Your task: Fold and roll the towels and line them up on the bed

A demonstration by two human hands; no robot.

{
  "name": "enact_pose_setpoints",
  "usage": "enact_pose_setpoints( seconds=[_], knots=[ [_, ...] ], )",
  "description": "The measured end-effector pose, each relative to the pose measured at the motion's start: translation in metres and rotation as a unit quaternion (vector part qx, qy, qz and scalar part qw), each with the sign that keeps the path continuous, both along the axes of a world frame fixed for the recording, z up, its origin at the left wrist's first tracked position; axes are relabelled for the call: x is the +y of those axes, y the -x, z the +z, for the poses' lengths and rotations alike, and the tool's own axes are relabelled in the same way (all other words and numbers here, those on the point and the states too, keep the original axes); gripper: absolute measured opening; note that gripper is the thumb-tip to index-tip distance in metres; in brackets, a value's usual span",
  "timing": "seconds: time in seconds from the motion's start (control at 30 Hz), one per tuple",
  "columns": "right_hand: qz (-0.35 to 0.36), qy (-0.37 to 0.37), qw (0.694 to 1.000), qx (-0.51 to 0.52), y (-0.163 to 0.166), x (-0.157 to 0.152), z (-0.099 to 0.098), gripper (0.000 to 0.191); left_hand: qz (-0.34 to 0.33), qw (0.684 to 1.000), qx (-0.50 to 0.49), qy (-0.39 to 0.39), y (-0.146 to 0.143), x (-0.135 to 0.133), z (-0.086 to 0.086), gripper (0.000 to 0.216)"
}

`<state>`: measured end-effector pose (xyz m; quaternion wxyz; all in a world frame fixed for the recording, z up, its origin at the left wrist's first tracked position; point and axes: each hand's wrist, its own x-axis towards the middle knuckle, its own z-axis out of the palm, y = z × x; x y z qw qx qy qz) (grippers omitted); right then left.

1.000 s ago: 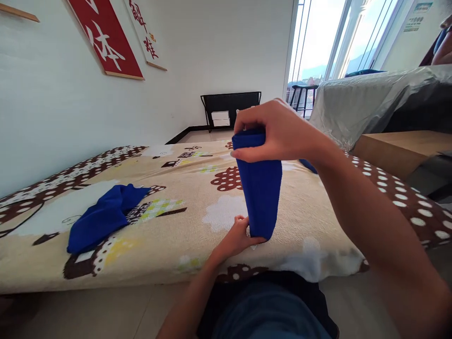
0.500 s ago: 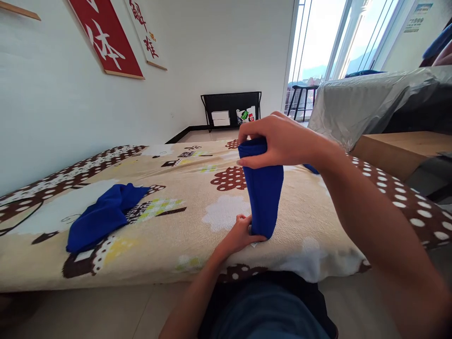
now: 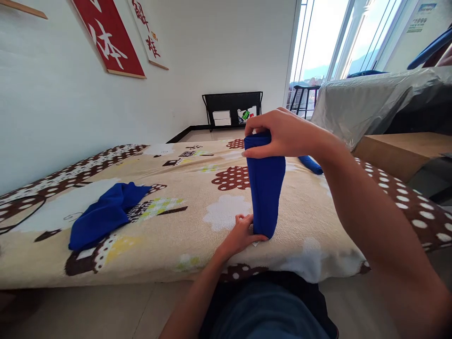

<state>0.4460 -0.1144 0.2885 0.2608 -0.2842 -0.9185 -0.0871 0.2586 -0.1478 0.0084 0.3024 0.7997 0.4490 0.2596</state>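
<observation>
I hold a folded blue cloth (image 3: 265,188) upright over the patterned blanket (image 3: 176,226) on the bed. My right hand (image 3: 286,134) grips its top end from above, fingers curled around it. My left hand (image 3: 242,235) pinches the bottom end, which rests on the blanket near the front edge. A second blue cloth (image 3: 106,214) lies crumpled on the blanket to the left, apart from both hands. A rolled blue cloth (image 3: 310,165) lies farther back on the right, partly hidden behind my right wrist.
A white wall with red and white banners (image 3: 109,35) runs along the left. A black shelf (image 3: 231,108) stands at the far wall. To the right are a grey covered piece of furniture (image 3: 370,101), a wooden surface (image 3: 402,146) and large windows.
My right hand and the cloth's top end dipped, then rose a little and drifted right. The left hand stays pinched on the bottom end. The view shifted slightly.
</observation>
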Motion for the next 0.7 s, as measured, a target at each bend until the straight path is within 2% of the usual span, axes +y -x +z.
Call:
enact_pose_setpoints(
  seconds=[0.17, 0.23, 0.33, 0.4, 0.53, 0.7],
  knots=[
    [-0.006, -0.016, 1.0, 0.004, -0.011, -0.005, 0.013, 0.037, -0.007, 1.0, -0.021, 0.008, 0.001, -0.002, 0.004, 0.07],
    [-0.041, -0.023, 0.999, 0.002, -0.024, -0.007, 0.019, 0.04, -0.026, 0.999, -0.039, 0.003, 0.002, -0.002, 0.005, 0.08],
    [-0.13, -0.026, 0.991, -0.001, -0.047, -0.003, 0.027, 0.05, -0.045, 0.997, -0.054, -0.007, 0.003, -0.002, 0.005, 0.086],
    [-0.172, -0.034, 0.985, -0.006, -0.065, 0.005, 0.029, 0.057, -0.047, 0.998, -0.049, -0.01, 0.003, -0.002, 0.005, 0.085],
    [-0.21, -0.052, 0.975, -0.044, -0.1, 0.031, 0.032, 0.061, -0.052, 0.998, -0.019, -0.01, 0.002, -0.003, 0.006, 0.077],
    [-0.351, -0.007, 0.933, -0.081, -0.13, 0.053, 0.033, 0.082, -0.073, 0.996, 0.027, -0.039, 0.001, -0.004, 0.008, 0.06]
  ],
)
